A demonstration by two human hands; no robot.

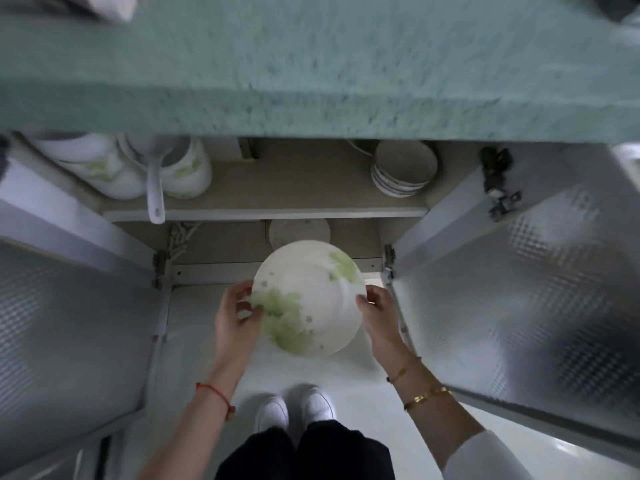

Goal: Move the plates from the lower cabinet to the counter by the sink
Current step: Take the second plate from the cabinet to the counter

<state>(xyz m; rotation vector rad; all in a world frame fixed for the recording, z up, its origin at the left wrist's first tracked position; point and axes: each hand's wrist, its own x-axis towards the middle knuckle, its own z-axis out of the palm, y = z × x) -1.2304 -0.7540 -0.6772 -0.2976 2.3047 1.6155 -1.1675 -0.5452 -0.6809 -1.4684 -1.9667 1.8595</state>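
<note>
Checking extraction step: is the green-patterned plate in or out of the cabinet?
Out: the left hand and right hand hold the plate by its rim in front of the cabinet, over the floor.

a: which bits near the fingers can't be seen?
b: on the left hand (pixel 235 318), the fingertips slip behind the plate (pixel 311 292)'s rim; on the right hand (pixel 377 315) too, only the thumb shows on top.
a: and beyond the fingertips?
b: a second plate (pixel 299 231), mostly covered by the shelf (pixel 263 213) above it and the held plate's far rim. well above the fingers the counter (pixel 311 64) is smeared with blur, and a pale thing (pixel 110 5) and a dark thing (pixel 620 6) are cut off by the top edge.
</note>
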